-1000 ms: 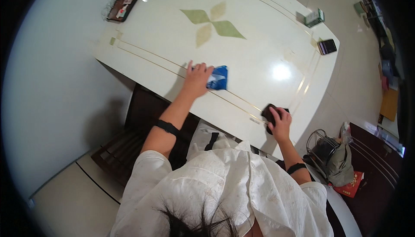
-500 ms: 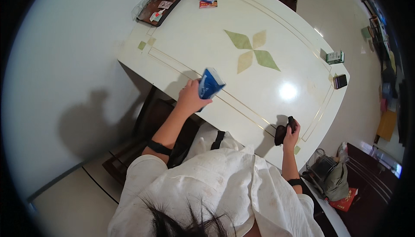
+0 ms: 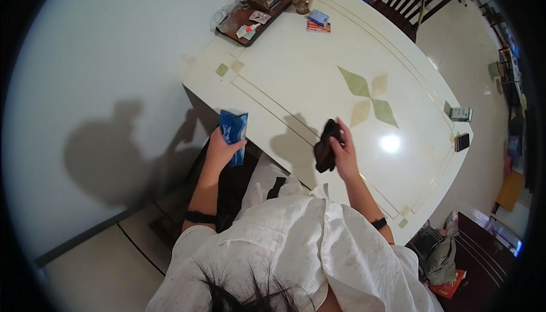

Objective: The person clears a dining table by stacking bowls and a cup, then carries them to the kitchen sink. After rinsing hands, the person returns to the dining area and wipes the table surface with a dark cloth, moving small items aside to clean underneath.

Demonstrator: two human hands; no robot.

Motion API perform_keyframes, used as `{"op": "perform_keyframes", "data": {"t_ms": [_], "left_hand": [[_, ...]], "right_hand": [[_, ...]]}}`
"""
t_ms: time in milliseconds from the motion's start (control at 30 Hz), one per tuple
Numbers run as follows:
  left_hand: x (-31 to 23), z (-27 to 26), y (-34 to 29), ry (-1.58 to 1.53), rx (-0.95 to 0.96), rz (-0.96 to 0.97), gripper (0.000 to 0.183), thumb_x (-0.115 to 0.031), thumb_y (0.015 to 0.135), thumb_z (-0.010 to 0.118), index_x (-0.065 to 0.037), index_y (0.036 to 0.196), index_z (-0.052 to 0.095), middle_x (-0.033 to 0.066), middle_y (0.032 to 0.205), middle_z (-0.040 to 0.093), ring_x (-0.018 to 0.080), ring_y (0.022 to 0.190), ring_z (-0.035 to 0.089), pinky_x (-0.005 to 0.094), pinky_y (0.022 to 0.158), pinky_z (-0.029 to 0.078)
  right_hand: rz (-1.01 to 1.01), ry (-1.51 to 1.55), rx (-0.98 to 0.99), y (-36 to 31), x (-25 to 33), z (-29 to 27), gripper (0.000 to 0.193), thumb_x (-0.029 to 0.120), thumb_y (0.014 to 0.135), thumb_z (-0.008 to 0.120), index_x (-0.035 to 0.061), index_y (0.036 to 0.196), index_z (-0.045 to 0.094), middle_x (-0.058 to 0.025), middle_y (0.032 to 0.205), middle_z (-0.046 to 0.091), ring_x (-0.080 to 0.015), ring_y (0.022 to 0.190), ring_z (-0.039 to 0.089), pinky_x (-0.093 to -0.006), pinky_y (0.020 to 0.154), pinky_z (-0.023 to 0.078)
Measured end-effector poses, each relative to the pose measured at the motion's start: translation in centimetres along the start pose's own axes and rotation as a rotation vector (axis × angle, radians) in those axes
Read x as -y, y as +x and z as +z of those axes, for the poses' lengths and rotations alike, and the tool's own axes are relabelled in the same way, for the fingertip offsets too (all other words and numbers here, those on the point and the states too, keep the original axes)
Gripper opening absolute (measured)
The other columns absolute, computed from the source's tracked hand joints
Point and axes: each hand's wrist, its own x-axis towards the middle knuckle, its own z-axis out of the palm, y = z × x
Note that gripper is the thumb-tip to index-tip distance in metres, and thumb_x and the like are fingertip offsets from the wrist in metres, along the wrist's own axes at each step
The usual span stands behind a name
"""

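Observation:
My left hand [image 3: 219, 150] grips a blue plastic soft pack [image 3: 233, 129], which looks like a tissue pack, held upright just off the table's near left edge. Above the near side of the white table [image 3: 267, 62], my right hand [image 3: 346, 151] is closed on a dark brown thing that looks like a pair of sunglasses [image 3: 326, 148]. Its shadow falls on the tabletop to the left. The two hands are apart, and the fine shape of the dark thing is blurred.
At the far left a brown tray [image 3: 245, 40] holds a jar and small packets, with a glass jar [image 3: 302, 1] beside it. Flat packets [image 3: 318, 22] lie nearby. A small box [image 3: 460, 114] and a phone [image 3: 462, 142] sit at the right edge. A wooden chair [image 3: 406, 5] stands beyond.
My right hand has lifted the sunglasses off the table and brought them left. My left hand has moved left and slightly down with the blue pack. The view has shifted too.

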Motion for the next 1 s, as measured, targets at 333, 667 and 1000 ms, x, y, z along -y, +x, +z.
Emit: {"op": "perform_keyframes", "data": {"t_ms": [333,667,1000], "left_hand": [[7.1,-12.5,6.6,0.047,0.131,-0.161,0.078,-0.023,0.072,0.095,0.003,0.135,0.057,0.0203,0.127,0.067,0.0326,0.117,0.066,0.0426,0.102,0.052],[12.6,-13.4,5.4,0.044,0.367,-0.202,0.088,-0.027,0.072,0.094,0.004,0.143,0.052,0.0249,0.137,0.060,0.0383,0.128,0.059,0.0452,0.109,0.047],[8.5,-14.1,9.4,0.037,0.394,-0.101,0.086,-0.024,0.074,0.094,0.002,0.143,0.051,0.0227,0.137,0.059,0.0361,0.126,0.059,0.0437,0.107,0.047]], "right_hand": [[0.315,0.634,0.301,14.4,-0.9,23.1,0.048,0.007,0.106,0.053,0.0098,0.153,0.046,-0.0081,0.142,0.057,-0.0223,0.130,0.058,-0.0395,0.111,0.048],[-0.515,-1.127,0.147,16.9,-5.1,35.1,0.076,0.040,0.090,0.076,0.0201,0.157,0.048,-0.0151,0.171,0.030,-0.0367,0.158,0.026,-0.0567,0.128,0.021],[-0.428,-1.249,-0.293,19.2,-6.0,26.9,0.067,0.027,0.089,0.074,0.0182,0.151,0.053,-0.0090,0.166,0.041,-0.0354,0.154,0.034,-0.0605,0.125,0.024]]}}
